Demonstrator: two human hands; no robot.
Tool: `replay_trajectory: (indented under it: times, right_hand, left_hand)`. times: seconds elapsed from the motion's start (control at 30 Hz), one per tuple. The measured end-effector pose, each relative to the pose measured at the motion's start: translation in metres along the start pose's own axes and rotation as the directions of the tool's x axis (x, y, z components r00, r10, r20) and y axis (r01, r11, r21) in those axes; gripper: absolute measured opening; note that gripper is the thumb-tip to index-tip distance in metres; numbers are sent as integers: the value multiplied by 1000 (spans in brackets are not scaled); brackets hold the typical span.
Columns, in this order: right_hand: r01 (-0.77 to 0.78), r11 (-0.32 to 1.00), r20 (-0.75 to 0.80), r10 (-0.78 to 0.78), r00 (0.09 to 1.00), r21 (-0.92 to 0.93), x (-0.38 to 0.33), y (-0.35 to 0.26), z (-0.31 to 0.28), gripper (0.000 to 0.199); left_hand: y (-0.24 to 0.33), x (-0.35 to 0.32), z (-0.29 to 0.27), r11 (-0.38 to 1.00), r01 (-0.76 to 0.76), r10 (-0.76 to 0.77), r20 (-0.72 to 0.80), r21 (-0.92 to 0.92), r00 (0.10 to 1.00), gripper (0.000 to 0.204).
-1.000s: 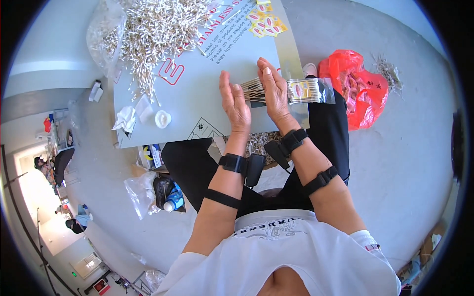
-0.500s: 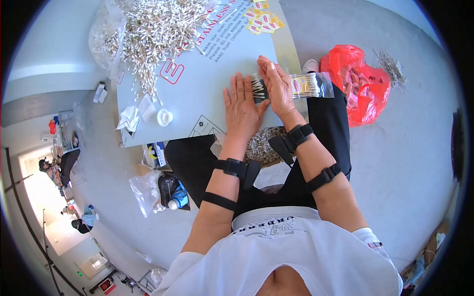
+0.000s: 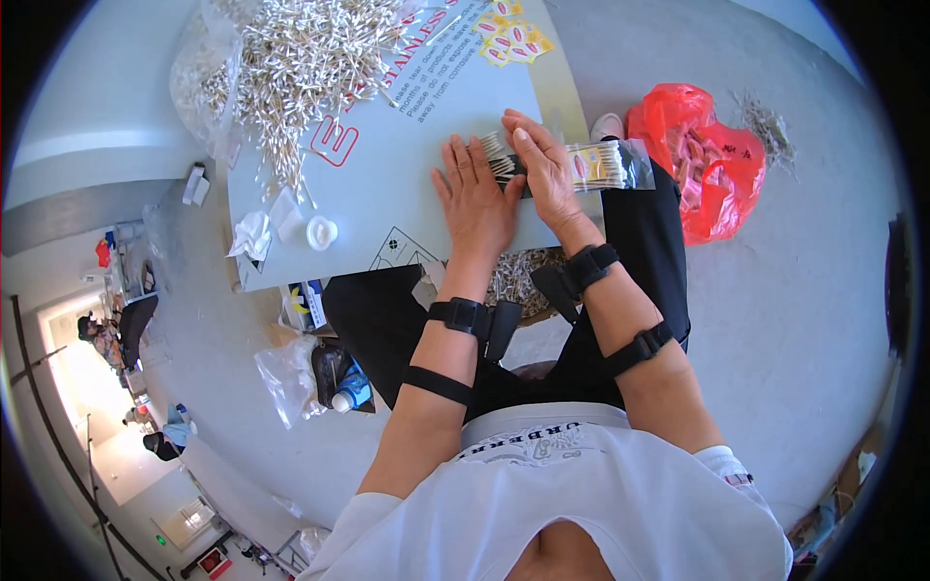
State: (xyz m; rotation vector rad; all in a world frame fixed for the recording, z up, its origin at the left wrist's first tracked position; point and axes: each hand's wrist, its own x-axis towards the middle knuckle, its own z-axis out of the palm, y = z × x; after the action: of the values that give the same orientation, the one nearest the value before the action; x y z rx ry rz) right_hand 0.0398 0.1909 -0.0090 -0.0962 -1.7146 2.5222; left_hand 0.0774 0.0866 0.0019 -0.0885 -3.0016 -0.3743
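My left hand [image 3: 477,198] lies flat on the sheet-covered table [image 3: 417,184], fingers stretched out, its thumb reaching toward my right hand. My right hand [image 3: 548,176] stands on its edge with fingers straight and close together, the thumb uppermost. Between the two hands a small row of white-tipped cotton swabs [image 3: 496,155] lies on a dark strip. Just beyond my right hand, a clear packet of cotton swabs [image 3: 612,165] with a yellow label sticks out past the table edge. Whether the dark strip belongs to that packet is hidden under my right hand.
A big heap of loose cotton swabs [image 3: 300,77] spills from a clear bag at the far left. Yellow labels [image 3: 515,44] lie at the far edge. A white round container [image 3: 322,232] sits near left. On the floor at right stands a red plastic bag [image 3: 712,184].
Both hands stay beside the swabs. My left hand has shifted slightly, and the swabs between the hands now lie more tilted and farther toward the left fingertips.
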Motion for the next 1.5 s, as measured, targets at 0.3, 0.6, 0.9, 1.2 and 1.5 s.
replay_trajectory:
  times: [0.3,0.6,0.9,1.2,1.5]
  right_hand:
    - [376,346,390,-31,920,-860,-14,-48,-7,11]
    - [584,180,587,-41,808,-791,-1,-40,-12,6]
    - [683,144,694,34,719,-716,14,-34,-12,5]
    - [671,248,697,22,717,-698,28,-35,-14,8]
    - [543,447,598,-23,801,-711,26,-34,-17,9]
  left_hand:
    - [-28,-7,-9,993,-71,81,96,-97,992,76]
    - [-25,-6,-15,993,-89,98,124,-77,987,81]
    - [-27,-6,-17,994,-86,96,156,-71,983,80]
    - [-26,-8,-13,989,-111,119,81,-98,990,79]
    - [-39,-2,-11,970,-198,193,-47,-141,980,59]
